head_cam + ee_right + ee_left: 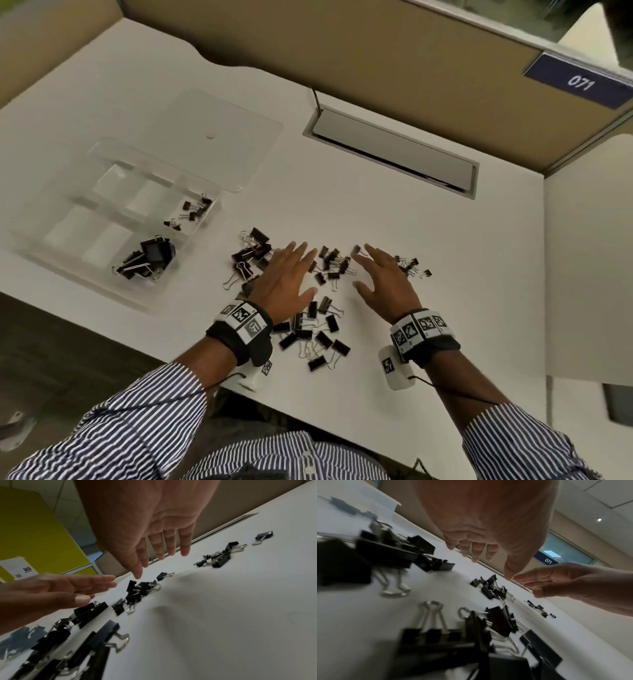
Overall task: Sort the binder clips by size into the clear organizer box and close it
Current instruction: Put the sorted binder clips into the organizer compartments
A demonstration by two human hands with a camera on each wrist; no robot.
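Note:
The clear organizer box [102, 270] lies at the left with its lid [219, 137] folded open behind it. One compartment holds small black binder clips [192, 211]; another holds large clips [147, 257]. Loose clips lie in groups on the white desk: large ones [253, 255], medium ones [330, 263] [140, 589], tiny ones [411, 267] [217, 559], and more near the front edge [317, 337] [447, 632]. My left hand [301, 270] [476, 550] and right hand [368, 269] [154, 545] hover palm-down on either side of the medium group, fingers straight, holding nothing.
A grey cable slot [394, 150] is set into the desk behind the clips. A tan partition [376, 51] with a blue "071" sign [579, 84] closes the back. The desk's front edge runs just behind my wrists.

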